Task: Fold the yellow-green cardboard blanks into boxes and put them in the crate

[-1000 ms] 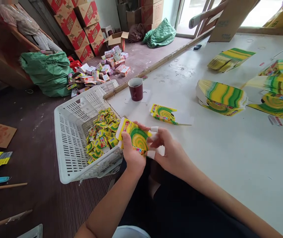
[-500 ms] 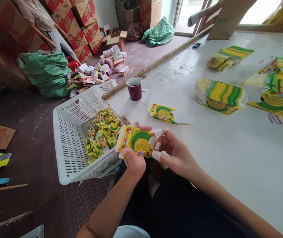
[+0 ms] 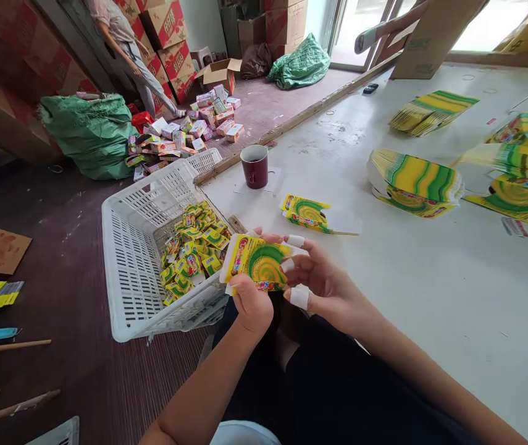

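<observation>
A small yellow-and-green carton [image 3: 264,264] with a spiral print lies in my left hand [image 3: 252,303], whose thumb presses along its lower edge with the fingers behind it. White flaps stick out at the carton's left end. My right hand [image 3: 322,278], white tape on several fingertips, grips around the right end, its fingers bent against that side. Just beyond the hands, a similar carton [image 3: 307,213] lies on the white table [image 3: 412,296], a white flap at its right end. To the left, a white plastic basket [image 3: 118,278] holds many small yellow-green packets [image 3: 194,247].
A dark red mug [image 3: 254,168] stands by the table's wooden edge. Stacks of flat yellow-green cartons [image 3: 416,179] sit at right. Small boxes [image 3: 199,127] lie heaped on the floor beside a green sack [image 3: 88,133]. Another person [image 3: 127,46] is near the red cartons [image 3: 171,46].
My right thumb has moved slightly away from the carton's lower corner. The carton stays in my left hand. The person in the background has stepped to the right.
</observation>
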Demonstrator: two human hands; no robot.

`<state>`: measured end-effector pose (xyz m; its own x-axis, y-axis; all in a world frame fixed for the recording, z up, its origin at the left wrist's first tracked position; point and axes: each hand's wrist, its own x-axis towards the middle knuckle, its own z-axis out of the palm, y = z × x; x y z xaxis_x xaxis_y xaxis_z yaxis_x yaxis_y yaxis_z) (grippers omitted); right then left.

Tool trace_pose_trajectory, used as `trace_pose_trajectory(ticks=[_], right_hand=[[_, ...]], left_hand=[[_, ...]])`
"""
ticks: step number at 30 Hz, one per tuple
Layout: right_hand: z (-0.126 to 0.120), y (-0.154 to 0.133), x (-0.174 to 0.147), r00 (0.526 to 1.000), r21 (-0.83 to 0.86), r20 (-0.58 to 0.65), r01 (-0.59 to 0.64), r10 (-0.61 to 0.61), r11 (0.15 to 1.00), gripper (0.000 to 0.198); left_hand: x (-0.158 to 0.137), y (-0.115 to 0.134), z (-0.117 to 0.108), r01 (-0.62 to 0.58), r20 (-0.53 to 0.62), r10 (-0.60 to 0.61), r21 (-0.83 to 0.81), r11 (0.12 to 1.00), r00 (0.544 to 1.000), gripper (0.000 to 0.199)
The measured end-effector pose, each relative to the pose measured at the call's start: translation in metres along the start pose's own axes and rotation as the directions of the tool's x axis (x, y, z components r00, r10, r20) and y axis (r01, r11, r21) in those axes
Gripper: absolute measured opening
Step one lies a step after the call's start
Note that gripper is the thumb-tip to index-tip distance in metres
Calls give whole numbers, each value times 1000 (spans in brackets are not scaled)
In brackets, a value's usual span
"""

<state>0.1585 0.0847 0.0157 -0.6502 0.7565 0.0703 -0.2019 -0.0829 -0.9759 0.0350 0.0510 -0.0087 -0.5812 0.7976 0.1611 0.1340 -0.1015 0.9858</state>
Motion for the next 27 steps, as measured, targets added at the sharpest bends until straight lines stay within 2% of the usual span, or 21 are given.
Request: trace_pose_trajectory(ticks=[2,4,7,10,12,15,18,21,24,25,27], right_hand=[[2,0,0,998,51,51,-40,38,998,64],[4,0,0,992,53,99,-80,74,995,68],[7,4,-1,991,-37,110,-77,81,996,71],[7,10,-1,999,-183,3,-33,34,983,57],[5,12,0,997,-226,-78,-27,9,974,42],[0,8,2,992,-147,-129,-16,-3,989,31],[-4,5,5,992,-48,-130,-3,-3,999,28],[-9,8,4,980,-190,-194,3,-40,982,23],[-17,11,3,956,-469,-230,56,-183,882,16],[-20,10,2,942,-572,-211,98,-261,814,13],[-27,7,2,894,-773,-122,187,-431,606,16]], left_hand=[[1,7,1,17,-3,-18,-180,984,1000,94],[2,14,4,52,33,-43,-368,928,999,80],[3,19,9,61,12,-65,-525,849,998,61],[6,17,10,60,-38,-88,-466,883,995,55],[8,14,8,104,14,-107,-383,918,994,61],[9,10,5,170,112,-139,-355,919,984,71],[6,6,5,237,120,-206,-393,888,971,55],[1,0,5,264,110,-240,-398,879,965,39],[3,-3,1,260,145,-221,-374,890,964,36],[5,-3,-4,246,152,-204,-365,898,967,37],[14,1,-16,200,161,-154,-327,924,975,46]])
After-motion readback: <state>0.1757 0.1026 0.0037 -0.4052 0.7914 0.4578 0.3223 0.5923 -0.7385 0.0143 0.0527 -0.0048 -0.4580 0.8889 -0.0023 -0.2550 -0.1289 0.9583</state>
